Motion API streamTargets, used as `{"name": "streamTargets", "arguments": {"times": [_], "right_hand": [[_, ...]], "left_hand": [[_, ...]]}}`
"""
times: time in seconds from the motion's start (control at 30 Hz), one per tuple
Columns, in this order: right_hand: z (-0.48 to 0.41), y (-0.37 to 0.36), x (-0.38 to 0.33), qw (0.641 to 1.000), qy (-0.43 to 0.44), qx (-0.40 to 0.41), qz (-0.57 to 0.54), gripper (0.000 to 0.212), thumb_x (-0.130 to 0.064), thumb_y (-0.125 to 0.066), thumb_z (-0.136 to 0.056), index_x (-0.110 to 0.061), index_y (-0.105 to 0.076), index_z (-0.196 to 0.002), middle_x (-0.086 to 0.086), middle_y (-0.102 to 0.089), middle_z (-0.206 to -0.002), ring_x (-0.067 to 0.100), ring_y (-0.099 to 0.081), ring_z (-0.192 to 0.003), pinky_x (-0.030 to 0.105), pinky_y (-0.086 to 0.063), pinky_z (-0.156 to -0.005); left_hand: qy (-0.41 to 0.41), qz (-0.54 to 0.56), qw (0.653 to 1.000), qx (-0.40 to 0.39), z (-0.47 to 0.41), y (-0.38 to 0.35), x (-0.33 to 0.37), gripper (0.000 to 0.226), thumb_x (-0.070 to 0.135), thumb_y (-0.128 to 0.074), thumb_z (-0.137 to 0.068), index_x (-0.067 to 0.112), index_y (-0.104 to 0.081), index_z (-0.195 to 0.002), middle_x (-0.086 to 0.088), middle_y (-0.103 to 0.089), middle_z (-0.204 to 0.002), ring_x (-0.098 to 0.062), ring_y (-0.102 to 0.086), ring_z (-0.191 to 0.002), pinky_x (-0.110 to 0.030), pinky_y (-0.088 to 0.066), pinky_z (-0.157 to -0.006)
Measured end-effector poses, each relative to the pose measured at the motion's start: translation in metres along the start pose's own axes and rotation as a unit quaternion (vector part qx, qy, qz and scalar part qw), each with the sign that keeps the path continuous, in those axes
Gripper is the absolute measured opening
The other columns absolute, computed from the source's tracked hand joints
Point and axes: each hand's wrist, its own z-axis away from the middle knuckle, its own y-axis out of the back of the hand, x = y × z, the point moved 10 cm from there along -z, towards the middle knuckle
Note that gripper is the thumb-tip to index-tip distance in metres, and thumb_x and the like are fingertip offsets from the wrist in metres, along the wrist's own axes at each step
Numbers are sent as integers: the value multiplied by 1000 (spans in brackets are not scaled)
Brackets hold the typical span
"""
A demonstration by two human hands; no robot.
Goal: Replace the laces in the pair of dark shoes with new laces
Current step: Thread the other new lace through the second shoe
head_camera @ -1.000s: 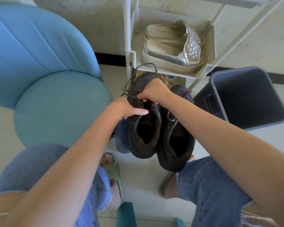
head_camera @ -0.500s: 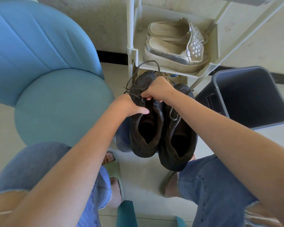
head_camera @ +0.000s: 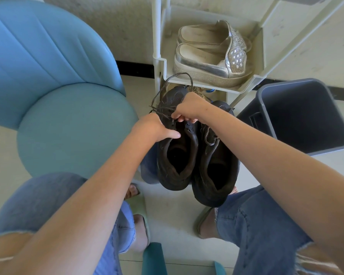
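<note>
Two dark shoes lie side by side in front of my knees, openings facing me. My left hand (head_camera: 154, 127) grips the side of the left shoe (head_camera: 175, 155), thumb over its collar. My right hand (head_camera: 189, 109) pinches the old dark lace (head_camera: 163, 92) near the top eyelets of that shoe. The lace arcs up in a loose loop over the toe. The right shoe (head_camera: 216, 171) still carries its lace (head_camera: 210, 135), loosely threaded. No new laces are in view.
A blue round chair (head_camera: 68, 124) stands to the left. A white shoe rack (head_camera: 244, 89) straight ahead holds silver slip-on shoes (head_camera: 211, 62). A grey bin (head_camera: 300, 116) stands at the right. My knees in jeans and green slippers frame the floor below.
My right hand has shifted slightly along the lace at the left shoe's eyelets; the lace loop stays raised. My left hand keeps its hold on the shoe.
</note>
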Motion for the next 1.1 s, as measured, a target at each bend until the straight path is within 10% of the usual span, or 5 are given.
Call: {"name": "streamTargets", "arguments": {"times": [0.23,0.4,0.63,0.9,1.1], "right_hand": [[-8,0,-1,996,-6,19,83,28,-12,-63,-87,-8,-55,-60,-2,-61,-57,10,-50,-48,23,-44,-57],[-7,-1,-8,988,14,54,146,16,-9,-63,-81,-8,-58,-66,6,-72,-82,22,-67,-86,36,-54,-84],[1,0,-19,977,30,105,184,21,-8,-51,-84,-12,-41,-66,8,-59,-62,26,-63,-73,29,-50,-64],[-4,-10,6,999,-42,-4,4,18,-6,-58,-89,-4,-55,-71,3,-61,-43,11,-49,-31,13,-38,-36],[-5,-9,16,990,-39,-15,-131,19,-4,-69,-83,-4,-62,-65,8,-62,-61,10,-49,-40,16,-39,-37]], "left_hand": [[17,-10,1000,4,6,-5,-5,89,66,-68,-69,-10,-55,-112,-24,-56,-89,-30,-58,-89,-31,-38,-53],[3,-21,999,27,4,-5,-1,66,55,-68,-72,-4,-60,-100,-14,-62,-92,-30,-61,-83,-28,-33,-52],[-5,-37,997,61,8,-4,2,52,56,-62,-76,13,-39,-59,-1,-44,-62,-21,-48,-65,-26,-32,-51],[-4,9,999,42,13,0,3,59,54,-68,-76,0,-64,-99,-13,-64,-93,-28,-62,-93,-27,-38,-62],[5,69,997,-22,17,-6,6,53,52,-65,-82,8,-63,-111,-3,-58,-71,-12,-51,-59,-21,-35,-52]]}}
